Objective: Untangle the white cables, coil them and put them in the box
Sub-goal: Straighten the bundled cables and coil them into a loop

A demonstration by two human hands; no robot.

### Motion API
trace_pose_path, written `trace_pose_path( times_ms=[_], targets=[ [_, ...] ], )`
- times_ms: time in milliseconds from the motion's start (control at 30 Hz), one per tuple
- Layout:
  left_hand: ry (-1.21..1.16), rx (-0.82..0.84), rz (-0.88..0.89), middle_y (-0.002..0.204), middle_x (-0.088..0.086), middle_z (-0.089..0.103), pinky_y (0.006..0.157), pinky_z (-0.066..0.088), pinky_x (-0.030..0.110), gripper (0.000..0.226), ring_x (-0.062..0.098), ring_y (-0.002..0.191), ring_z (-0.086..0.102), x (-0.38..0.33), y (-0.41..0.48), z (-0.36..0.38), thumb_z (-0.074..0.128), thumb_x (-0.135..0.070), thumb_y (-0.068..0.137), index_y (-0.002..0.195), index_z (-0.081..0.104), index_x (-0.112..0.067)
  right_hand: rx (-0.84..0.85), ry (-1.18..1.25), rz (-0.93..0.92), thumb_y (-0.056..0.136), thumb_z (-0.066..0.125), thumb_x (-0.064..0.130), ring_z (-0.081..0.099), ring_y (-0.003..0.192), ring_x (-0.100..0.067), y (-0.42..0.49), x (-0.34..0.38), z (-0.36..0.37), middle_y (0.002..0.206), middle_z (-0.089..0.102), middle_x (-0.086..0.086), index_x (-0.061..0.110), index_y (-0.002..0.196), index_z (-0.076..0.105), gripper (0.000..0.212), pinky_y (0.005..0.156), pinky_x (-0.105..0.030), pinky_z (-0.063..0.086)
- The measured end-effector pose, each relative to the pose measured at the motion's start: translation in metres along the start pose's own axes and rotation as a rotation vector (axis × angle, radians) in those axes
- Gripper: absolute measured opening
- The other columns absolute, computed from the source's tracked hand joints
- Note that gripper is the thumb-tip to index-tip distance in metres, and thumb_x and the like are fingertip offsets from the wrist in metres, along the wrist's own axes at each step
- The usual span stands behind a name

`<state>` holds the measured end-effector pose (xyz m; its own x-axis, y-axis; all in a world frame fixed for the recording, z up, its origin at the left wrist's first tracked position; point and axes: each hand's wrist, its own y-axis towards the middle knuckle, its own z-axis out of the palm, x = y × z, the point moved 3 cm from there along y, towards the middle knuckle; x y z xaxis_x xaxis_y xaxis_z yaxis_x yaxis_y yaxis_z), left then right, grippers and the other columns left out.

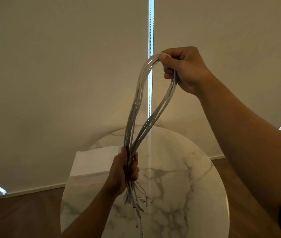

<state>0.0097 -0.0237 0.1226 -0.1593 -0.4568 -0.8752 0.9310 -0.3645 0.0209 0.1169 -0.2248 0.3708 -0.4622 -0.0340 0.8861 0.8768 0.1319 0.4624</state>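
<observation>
A bundle of several white cables hangs as one long loop in the air above the table. My right hand grips the top of the loop, held high, thumb pressing the strands. My left hand grips both sides of the loop together lower down, just above the table. The plug ends dangle in a tuft below my left fist. A white box stands on the table behind my left hand, partly hidden by it.
A round white marble table lies below the hands. Beige roller blinds fill the background, with a bright gap and bead chain between them. Wooden floor shows on both sides of the table.
</observation>
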Motion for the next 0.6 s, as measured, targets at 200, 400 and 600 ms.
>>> trace_pose_path(
  times_ms=[200,400,600],
  targets=[
    [-0.024,0.040,-0.041,0.051,-0.001,0.031,0.046,0.016,0.032,0.060,0.018,0.045,0.016,0.007,0.000,0.005,0.062,-0.072,0.076,0.075,0.050,-0.013,0.087,-0.069,-0.055,0.093,0.061,0.007,0.039,0.056,-0.017,-0.001,0.006,0.005,0.059,0.046,-0.002,-0.010,0.101,0.068,0.020,0.054,-0.028,0.038],
    [0.030,0.071,-0.022,0.055,0.004,0.026,0.048,0.019,0.033,0.066,0.019,0.046,0.018,0.008,-0.001,0.008,0.056,-0.070,0.082,0.096,0.059,-0.006,0.155,-0.185,-0.067,0.094,0.062,0.010,0.044,0.055,-0.016,-0.003,0.017,0.012,0.058,0.052,0.002,-0.004,0.100,0.069,0.017,0.056,-0.028,0.043],
    [0.061,0.063,-0.023,0.063,0.011,0.027,0.052,0.019,0.036,0.059,0.025,0.053,0.018,0.012,-0.003,0.010,0.057,-0.066,0.084,0.096,0.058,-0.007,0.365,-0.468,-0.093,0.094,0.063,0.018,0.050,0.059,-0.017,-0.012,0.041,0.028,0.067,0.059,0.001,0.003,0.104,0.071,0.019,0.056,-0.027,0.048]
  ],
)
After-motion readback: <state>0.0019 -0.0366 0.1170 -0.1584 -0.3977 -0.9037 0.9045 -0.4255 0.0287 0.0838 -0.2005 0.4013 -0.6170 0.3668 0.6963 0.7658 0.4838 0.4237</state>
